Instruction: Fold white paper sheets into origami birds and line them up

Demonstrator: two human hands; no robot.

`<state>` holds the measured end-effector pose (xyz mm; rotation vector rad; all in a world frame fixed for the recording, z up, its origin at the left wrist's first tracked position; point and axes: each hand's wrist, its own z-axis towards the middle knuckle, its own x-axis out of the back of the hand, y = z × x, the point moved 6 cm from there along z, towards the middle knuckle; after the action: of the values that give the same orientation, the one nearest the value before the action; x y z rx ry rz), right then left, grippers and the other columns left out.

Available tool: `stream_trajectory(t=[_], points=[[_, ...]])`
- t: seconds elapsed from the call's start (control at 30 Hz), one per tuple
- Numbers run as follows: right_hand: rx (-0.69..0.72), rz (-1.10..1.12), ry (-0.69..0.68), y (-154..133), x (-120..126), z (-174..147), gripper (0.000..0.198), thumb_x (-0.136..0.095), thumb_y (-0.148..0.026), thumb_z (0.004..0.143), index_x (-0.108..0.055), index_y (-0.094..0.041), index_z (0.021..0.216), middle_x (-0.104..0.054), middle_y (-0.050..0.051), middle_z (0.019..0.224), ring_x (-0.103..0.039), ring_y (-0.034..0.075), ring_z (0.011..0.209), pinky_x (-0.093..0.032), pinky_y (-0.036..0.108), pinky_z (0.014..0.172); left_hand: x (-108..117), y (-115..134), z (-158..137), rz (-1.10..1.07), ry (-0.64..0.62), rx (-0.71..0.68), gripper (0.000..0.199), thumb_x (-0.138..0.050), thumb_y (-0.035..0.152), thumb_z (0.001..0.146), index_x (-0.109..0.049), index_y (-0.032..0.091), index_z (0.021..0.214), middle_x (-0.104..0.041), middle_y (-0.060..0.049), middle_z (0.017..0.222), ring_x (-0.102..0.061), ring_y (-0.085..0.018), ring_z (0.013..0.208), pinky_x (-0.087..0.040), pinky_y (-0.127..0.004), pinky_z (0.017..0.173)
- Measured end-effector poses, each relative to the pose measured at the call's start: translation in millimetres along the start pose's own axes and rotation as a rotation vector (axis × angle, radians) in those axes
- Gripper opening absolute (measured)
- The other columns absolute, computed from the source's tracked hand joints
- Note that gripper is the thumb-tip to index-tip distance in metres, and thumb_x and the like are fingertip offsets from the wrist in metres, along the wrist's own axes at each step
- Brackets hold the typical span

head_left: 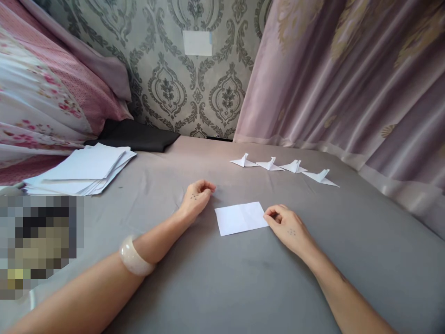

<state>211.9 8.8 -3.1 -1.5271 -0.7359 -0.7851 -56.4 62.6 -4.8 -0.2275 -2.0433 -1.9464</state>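
Note:
A small white rectangular sheet of paper point(240, 219) lies on the grey cloth, with a faint crease down its middle. My right hand point(287, 227) pinches the sheet's right edge between thumb and forefinger. Off the sheet's upper left corner is my left hand point(198, 199), its fingers curled in toward the thumb, apart from the paper; I see nothing in it. A pale bangle point(135, 258) circles my left wrist. Beyond the sheet, at the back right, several folded white paper birds point(271, 164) stand in a row.
Grey cloth point(243, 283) covers the surface. A stack of white paper point(83, 167) lies at the left, before a folded black cloth point(135, 134). A blurred-out patch point(41, 241) covers the near left. Curtains point(330, 83) hang on both sides of a patterned wall point(194, 88).

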Motion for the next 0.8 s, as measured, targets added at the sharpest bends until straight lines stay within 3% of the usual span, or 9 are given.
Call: stream_trajectory(t=[0.1, 0.17, 0.23, 0.3, 0.47, 0.63, 0.73, 0.8], points=[[-0.016, -0.003, 0.014, 0, -1, -1, 0.019, -0.053, -0.038, 0.081, -0.062, -0.024, 0.088, -0.065, 0.001, 0.087, -0.057, 0.016, 0.069, -0.043, 0.028, 0.069, -7, 4, -3, 0.042, -0.098, -0.052, 0.022, -0.047, 0.021, 0.073, -0.065, 0.016, 0.086, -0.069, -0.004, 0.084, -0.064, -0.018, 0.079, -0.048, -0.027, 0.072], [-0.037, -0.014, 0.017, 1, -2, -3, 0.034, -0.058, -0.046, 0.076, -0.06, -0.024, 0.103, -0.064, 0.002, 0.097, -0.057, 0.017, 0.073, -0.043, 0.029, 0.071, -18, 11, -9, 0.166, -0.234, -0.176, 0.022, -0.054, 0.033, 0.078, -0.066, 0.017, 0.09, -0.068, -0.005, 0.087, -0.062, -0.02, 0.083, -0.048, -0.03, 0.076], [-0.039, -0.032, -0.008, 0, -5, -6, 0.047, -0.064, -0.049, 0.071, -0.058, -0.027, 0.112, -0.062, 0.002, 0.106, -0.056, 0.018, 0.078, -0.043, 0.029, 0.07, -29, 18, -18, 0.327, -0.355, -0.321, 0.035, -0.061, 0.048, 0.078, -0.067, 0.018, 0.095, -0.066, -0.008, 0.095, -0.059, -0.024, 0.092, -0.046, -0.034, 0.083], [-0.025, -0.036, -0.045, -2, -8, -8, 0.047, -0.065, -0.048, 0.07, -0.058, -0.029, 0.113, -0.06, 0.001, 0.107, -0.056, 0.018, 0.08, -0.043, 0.028, 0.069, -35, 21, -26, 0.435, -0.415, -0.397, 0.046, -0.067, 0.056, 0.073, -0.067, 0.019, 0.1, -0.064, -0.009, 0.102, -0.056, -0.027, 0.1, -0.043, -0.039, 0.09], [-0.02, 0.0, -0.061, -4, -11, -11, 0.041, -0.065, -0.042, 0.07, -0.058, -0.03, 0.108, -0.059, -0.001, 0.097, -0.055, 0.017, 0.076, -0.042, 0.026, 0.065, -41, 21, -34, 0.487, -0.536, -0.374, 0.036, -0.066, 0.051, 0.077, -0.067, 0.023, 0.101, -0.063, -0.007, 0.105, -0.053, -0.027, 0.104, -0.04, -0.041, 0.092], [0.008, 0.095, -0.04, -7, -12, -12, 0.043, -0.062, -0.036, 0.074, -0.054, -0.027, 0.115, -0.059, -0.004, 0.082, -0.055, 0.014, 0.066, -0.043, 0.026, 0.064, -40, 23, -33, 0.433, -0.533, -0.35, 0.031, -0.065, 0.043, 0.079, -0.064, 0.023, 0.103, -0.064, -0.006, 0.103, -0.055, -0.025, 0.102, -0.041, -0.039, 0.091], [0.076, 0.13, -0.019, -14, -9, -14, 0.021, -0.057, -0.037, 0.08, -0.063, -0.025, 0.096, -0.06, -0.003, 0.077, -0.054, 0.013, 0.062, -0.043, 0.026, 0.062, -39, 23, -32, 0.411, -0.503, -0.36, 0.035, -0.067, 0.042, 0.079, -0.063, 0.022, 0.107, -0.065, -0.006, 0.105, -0.057, -0.025, 0.101, -0.042, -0.04, 0.091], [0.095, 0.167, -0.002, -16, -4, -14, 0.019, -0.056, -0.04, 0.083, -0.065, -0.023, 0.082, -0.06, -0.002, 0.073, -0.053, 0.013, 0.06, -0.042, 0.026, 0.061, -38, 24, -30, 0.383, -0.499, -0.381, 0.035, -0.066, 0.044, 0.079, -0.062, 0.023, 0.107, -0.065, -0.006, 0.106, -0.058, -0.025, 0.1, -0.043, -0.04, 0.091]])
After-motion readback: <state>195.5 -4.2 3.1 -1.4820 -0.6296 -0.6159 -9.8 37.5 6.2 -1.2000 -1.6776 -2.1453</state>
